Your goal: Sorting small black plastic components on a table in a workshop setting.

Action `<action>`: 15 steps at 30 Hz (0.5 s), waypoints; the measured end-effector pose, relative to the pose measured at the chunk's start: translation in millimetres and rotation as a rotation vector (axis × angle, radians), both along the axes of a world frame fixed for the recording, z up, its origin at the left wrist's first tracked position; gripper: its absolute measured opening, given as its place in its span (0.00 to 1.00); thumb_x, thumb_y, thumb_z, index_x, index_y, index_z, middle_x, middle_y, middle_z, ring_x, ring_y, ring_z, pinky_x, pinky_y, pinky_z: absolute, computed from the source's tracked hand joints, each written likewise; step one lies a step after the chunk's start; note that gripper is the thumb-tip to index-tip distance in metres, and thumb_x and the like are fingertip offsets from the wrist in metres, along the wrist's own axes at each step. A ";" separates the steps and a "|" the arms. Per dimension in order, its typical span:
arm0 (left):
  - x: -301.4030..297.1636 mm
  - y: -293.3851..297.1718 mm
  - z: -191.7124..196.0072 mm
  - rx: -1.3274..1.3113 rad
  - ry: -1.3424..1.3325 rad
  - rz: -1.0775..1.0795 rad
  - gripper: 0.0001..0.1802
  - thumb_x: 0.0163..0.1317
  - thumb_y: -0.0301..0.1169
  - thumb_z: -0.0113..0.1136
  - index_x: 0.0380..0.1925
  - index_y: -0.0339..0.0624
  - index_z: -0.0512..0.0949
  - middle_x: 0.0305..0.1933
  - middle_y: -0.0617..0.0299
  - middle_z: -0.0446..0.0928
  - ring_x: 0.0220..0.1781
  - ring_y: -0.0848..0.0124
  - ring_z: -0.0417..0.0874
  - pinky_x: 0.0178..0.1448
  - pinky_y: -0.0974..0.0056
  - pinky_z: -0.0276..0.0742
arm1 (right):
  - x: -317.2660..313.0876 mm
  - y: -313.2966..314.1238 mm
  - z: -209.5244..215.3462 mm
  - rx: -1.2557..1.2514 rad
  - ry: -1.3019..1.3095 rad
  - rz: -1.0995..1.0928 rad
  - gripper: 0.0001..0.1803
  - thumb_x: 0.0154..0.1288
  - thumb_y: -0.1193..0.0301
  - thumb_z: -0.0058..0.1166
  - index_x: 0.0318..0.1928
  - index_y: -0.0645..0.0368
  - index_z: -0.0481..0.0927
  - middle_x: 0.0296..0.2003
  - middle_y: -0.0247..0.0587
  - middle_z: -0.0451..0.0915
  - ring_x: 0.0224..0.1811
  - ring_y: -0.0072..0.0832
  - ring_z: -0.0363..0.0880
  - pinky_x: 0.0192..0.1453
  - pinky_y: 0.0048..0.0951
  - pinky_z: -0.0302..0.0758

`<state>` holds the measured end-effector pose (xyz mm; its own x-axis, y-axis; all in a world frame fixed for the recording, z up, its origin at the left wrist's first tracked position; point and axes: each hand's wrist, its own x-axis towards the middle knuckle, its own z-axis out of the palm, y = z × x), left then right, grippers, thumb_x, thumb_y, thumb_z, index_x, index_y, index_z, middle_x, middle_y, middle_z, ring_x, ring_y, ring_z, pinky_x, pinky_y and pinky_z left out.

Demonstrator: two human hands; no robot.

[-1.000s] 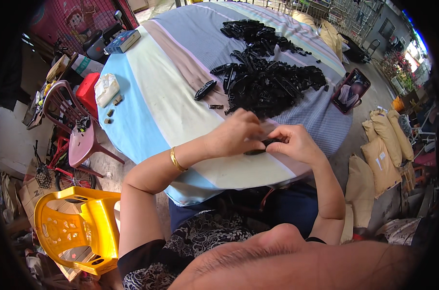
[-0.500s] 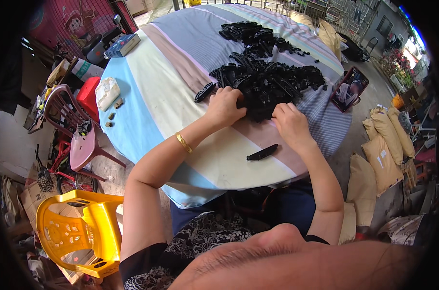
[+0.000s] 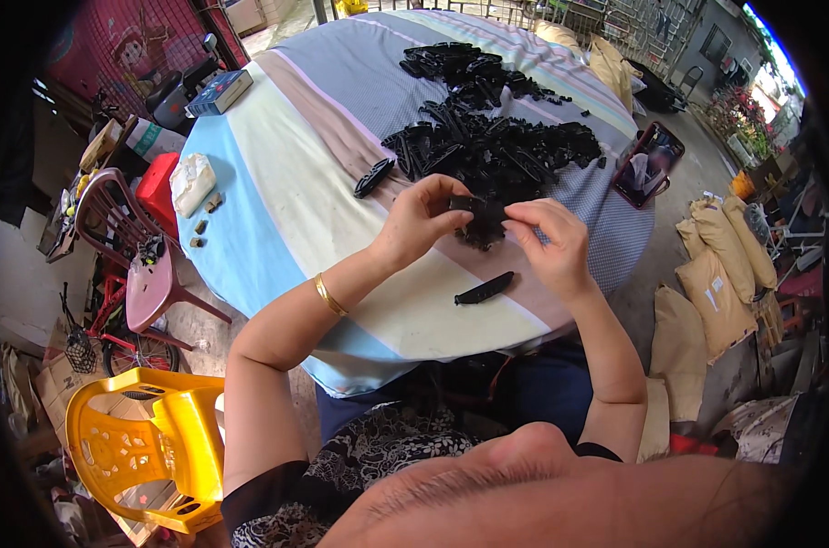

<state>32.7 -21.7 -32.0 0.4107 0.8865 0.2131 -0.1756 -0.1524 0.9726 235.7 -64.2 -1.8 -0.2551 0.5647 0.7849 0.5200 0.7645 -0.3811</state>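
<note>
Over the near edge of a heap of black plastic parts (image 3: pixel 487 142), my left hand (image 3: pixel 419 224) pinches a small flat black plastic piece (image 3: pixel 464 203) between thumb and fingers. Close to its right, my right hand (image 3: pixel 558 245) has thumb and fingertips drawn together; whatever lies between them is too small to make out. One long black oval part (image 3: pixel 374 178) lies apart on the cloth, left of the heap. Nearer to me, a slim curved black part (image 3: pixel 485 289) rests below my hands.
A striped cloth covers the round table (image 3: pixel 277 173). A phone (image 3: pixel 650 164) leans at its right edge. A boxed item (image 3: pixel 220 93), a white crumpled bag (image 3: pixel 192 184) and small brown bits sit at the left. A yellow chair (image 3: pixel 190 447), pink chair (image 3: pixel 149 288) and sacks (image 3: pixel 716 306) stand around.
Both hands have lifted off the near edge of the heap. My left hand now shows a small black piece in its pinch, and my right hand's fingertips have come together facing it.
</note>
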 end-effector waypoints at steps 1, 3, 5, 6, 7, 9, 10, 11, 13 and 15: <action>2.7 -3.2 -2.0 -0.016 -0.025 -0.024 0.14 0.56 0.17 0.59 0.43 0.34 0.71 0.39 0.63 0.76 0.39 0.78 0.78 0.44 0.73 0.76 | -1.9 -0.9 0.4 0.071 -0.038 0.006 0.09 0.46 0.81 0.63 0.31 0.61 0.81 0.30 0.39 0.81 0.32 0.34 0.79 0.34 0.28 0.76; 4.4 -10.9 3.0 -0.074 -0.027 -0.063 0.14 0.56 0.17 0.59 0.43 0.33 0.71 0.39 0.62 0.76 0.40 0.77 0.79 0.46 0.72 0.77 | -4.2 -2.1 0.5 0.118 -0.073 0.002 0.09 0.45 0.81 0.63 0.31 0.61 0.81 0.30 0.38 0.81 0.32 0.33 0.79 0.34 0.27 0.76; 5.8 -14.2 3.0 -0.136 -0.057 -0.116 0.15 0.57 0.18 0.58 0.44 0.32 0.70 0.40 0.60 0.77 0.41 0.73 0.81 0.49 0.69 0.78 | -4.1 -2.9 -0.4 0.164 -0.108 -0.001 0.09 0.45 0.81 0.62 0.31 0.61 0.81 0.30 0.38 0.81 0.33 0.33 0.79 0.34 0.27 0.77; 6.1 -14.5 1.2 -0.134 -0.056 -0.112 0.15 0.57 0.18 0.58 0.44 0.32 0.70 0.40 0.60 0.77 0.41 0.73 0.81 0.49 0.69 0.78 | -3.5 -3.1 -1.2 0.155 -0.120 0.004 0.09 0.45 0.81 0.62 0.31 0.61 0.81 0.30 0.38 0.81 0.33 0.33 0.79 0.34 0.27 0.77; 6.4 -14.5 -0.7 -0.134 -0.066 -0.110 0.15 0.57 0.18 0.58 0.44 0.32 0.70 0.40 0.61 0.77 0.41 0.73 0.81 0.48 0.69 0.78 | -3.4 -3.3 -1.6 0.146 -0.133 0.010 0.09 0.45 0.81 0.62 0.31 0.61 0.81 0.30 0.37 0.81 0.33 0.33 0.79 0.34 0.27 0.77; 6.2 -15.1 -0.8 -0.134 -0.077 -0.106 0.15 0.57 0.18 0.58 0.44 0.32 0.70 0.39 0.61 0.77 0.41 0.73 0.81 0.48 0.69 0.78 | -3.4 -4.9 -1.4 0.173 -0.174 -0.018 0.09 0.45 0.81 0.62 0.31 0.61 0.81 0.30 0.38 0.81 0.33 0.34 0.79 0.34 0.27 0.77; 6.3 -15.5 0.1 -0.156 -0.093 -0.102 0.15 0.57 0.18 0.59 0.45 0.33 0.70 0.39 0.61 0.77 0.41 0.73 0.80 0.48 0.69 0.78 | -3.2 -5.9 -1.3 0.199 -0.215 -0.050 0.10 0.45 0.81 0.62 0.32 0.61 0.81 0.30 0.38 0.81 0.32 0.35 0.79 0.34 0.27 0.77; 6.4 -15.8 0.6 -0.178 -0.109 -0.097 0.16 0.57 0.19 0.59 0.46 0.34 0.70 0.40 0.61 0.77 0.40 0.73 0.80 0.48 0.69 0.78 | -3.6 -6.1 -2.6 0.198 -0.215 -0.049 0.10 0.45 0.81 0.62 0.32 0.61 0.81 0.30 0.38 0.81 0.32 0.35 0.79 0.34 0.27 0.77; 5.4 -15.5 -1.5 -0.192 -0.165 -0.104 0.15 0.59 0.22 0.58 0.47 0.35 0.70 0.39 0.61 0.77 0.39 0.73 0.80 0.47 0.68 0.78 | -6.7 -5.8 -6.7 0.102 -0.081 -0.034 0.08 0.48 0.82 0.61 0.32 0.63 0.80 0.31 0.40 0.81 0.31 0.33 0.80 0.34 0.26 0.77; 6.7 -17.6 -0.5 -0.207 -0.222 -0.113 0.15 0.62 0.25 0.57 0.48 0.35 0.70 0.39 0.61 0.77 0.39 0.74 0.80 0.47 0.68 0.78 | -14.9 -14.9 -5.3 -0.113 0.101 -0.002 0.07 0.50 0.83 0.60 0.32 0.64 0.80 0.31 0.41 0.81 0.30 0.31 0.80 0.34 0.25 0.77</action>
